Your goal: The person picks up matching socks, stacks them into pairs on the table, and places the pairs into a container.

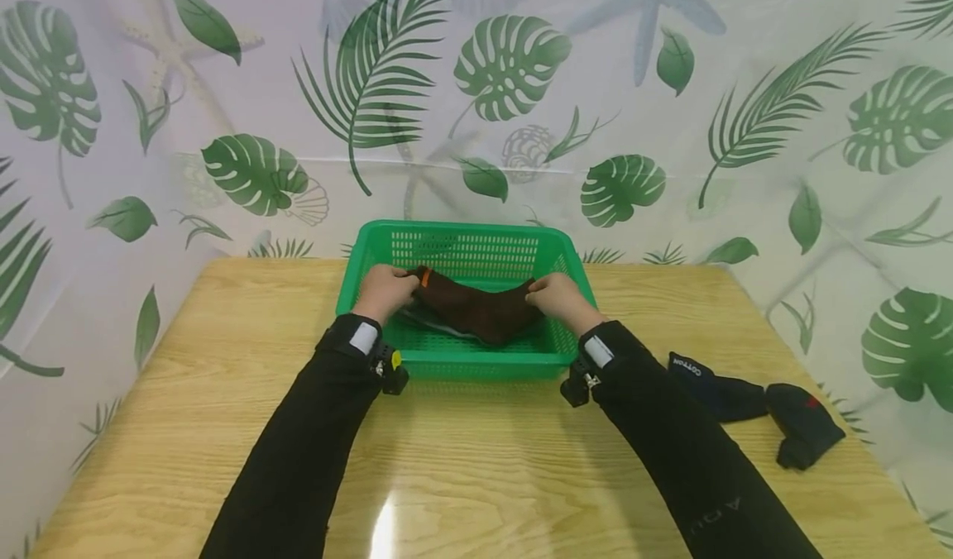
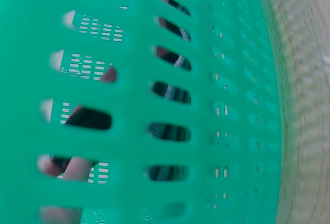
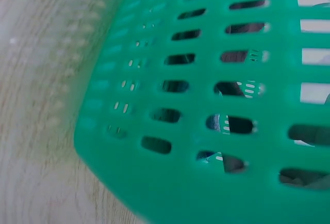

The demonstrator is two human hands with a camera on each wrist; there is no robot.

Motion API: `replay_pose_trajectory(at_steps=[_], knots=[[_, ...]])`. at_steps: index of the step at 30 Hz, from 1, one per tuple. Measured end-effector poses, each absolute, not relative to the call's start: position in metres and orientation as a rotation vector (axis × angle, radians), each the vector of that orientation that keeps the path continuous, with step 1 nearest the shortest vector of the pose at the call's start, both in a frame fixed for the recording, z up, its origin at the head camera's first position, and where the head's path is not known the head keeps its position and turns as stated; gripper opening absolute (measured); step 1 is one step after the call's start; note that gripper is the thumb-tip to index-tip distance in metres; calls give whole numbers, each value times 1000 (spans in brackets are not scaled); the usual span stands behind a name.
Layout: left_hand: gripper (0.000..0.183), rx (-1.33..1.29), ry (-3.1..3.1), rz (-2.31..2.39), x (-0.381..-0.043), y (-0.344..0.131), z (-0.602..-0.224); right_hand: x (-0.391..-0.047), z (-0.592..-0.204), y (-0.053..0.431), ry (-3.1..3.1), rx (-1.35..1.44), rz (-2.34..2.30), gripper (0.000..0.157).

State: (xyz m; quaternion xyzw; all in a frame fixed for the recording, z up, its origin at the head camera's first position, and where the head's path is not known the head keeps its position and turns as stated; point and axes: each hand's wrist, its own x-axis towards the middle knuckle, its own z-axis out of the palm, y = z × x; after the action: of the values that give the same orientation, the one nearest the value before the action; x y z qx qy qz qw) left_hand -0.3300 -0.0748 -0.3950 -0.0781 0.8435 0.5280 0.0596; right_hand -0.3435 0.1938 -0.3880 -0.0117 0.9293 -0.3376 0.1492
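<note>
A dark brown sock (image 1: 476, 307) with a small orange mark stretches between both hands, inside a green plastic basket (image 1: 462, 369). My left hand (image 1: 385, 291) pinches its left end, beside the orange mark. The right end is pinched between the thumb and fingers of my right hand (image 1: 563, 300). A greyish edge of other fabric shows beneath the brown sock. Through the slots of the basket wall (image 2: 129, 100), the left wrist view catches bits of dark cloth and fingertips. In the right wrist view the basket side (image 3: 124, 157) covers most of the scene.
On the wooden table (image 1: 246, 394), to the right of the basket, lie a dark sock (image 1: 718, 389) with white lettering and another dark sock (image 1: 804, 427) with a red mark. A leaf-patterned sheet (image 1: 521, 145) hangs behind the table and along its sides.
</note>
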Motion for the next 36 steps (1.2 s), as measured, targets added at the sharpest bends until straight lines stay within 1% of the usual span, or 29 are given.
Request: replay_pose_trajectory(at_steps=[2,5,6,8,9,10,13,16,18,20,22,25,28,32,34,36], knots=[[20,-281,2530,1578,-331,-75,-396,-343,-388,194,2665,-42,-954,42],[21,-274,2455,1415,-331,-75,-396,-343,-388,193,2656,-98,-846,47],[29,-253,2437,1339,-331,-75,-396,-343,-388,193,2648,-128,-800,48],[54,-183,2425,1200,-329,-74,-397,-343,-390,192,2630,-180,-688,53],[63,-139,2445,1124,-328,-74,-396,-343,-390,192,2621,-203,-637,55],[68,-99,2491,1047,-327,-73,-397,-343,-391,192,2612,-218,-597,56],[73,34,2677,826,-324,-66,-398,-342,-392,191,2624,-279,-506,57],[75,292,2829,492,-317,-59,-398,-340,-393,189,2641,-429,-440,57],[76,472,2815,336,-314,-54,-398,-339,-394,187,2589,-540,-420,57],[76,572,2739,260,-311,-51,-398,-338,-396,185,2478,-616,-402,59],[76,550,2640,245,-310,-50,-399,-336,-397,182,2350,-629,-382,61],[73,412,2535,265,-309,-53,-399,-335,-396,179,2234,-607,-315,64],[69,312,2469,302,-308,-56,-397,-335,-396,178,2209,-588,-246,63],[68,240,2429,357,-309,-57,-398,-335,-396,181,2215,-545,-163,62],[69,217,2453,331,-321,-58,-416,-334,-396,183,2220,-533,-151,61],[71,180,2526,285,-343,-63,-453,-333,-396,184,2224,-534,-150,60]])
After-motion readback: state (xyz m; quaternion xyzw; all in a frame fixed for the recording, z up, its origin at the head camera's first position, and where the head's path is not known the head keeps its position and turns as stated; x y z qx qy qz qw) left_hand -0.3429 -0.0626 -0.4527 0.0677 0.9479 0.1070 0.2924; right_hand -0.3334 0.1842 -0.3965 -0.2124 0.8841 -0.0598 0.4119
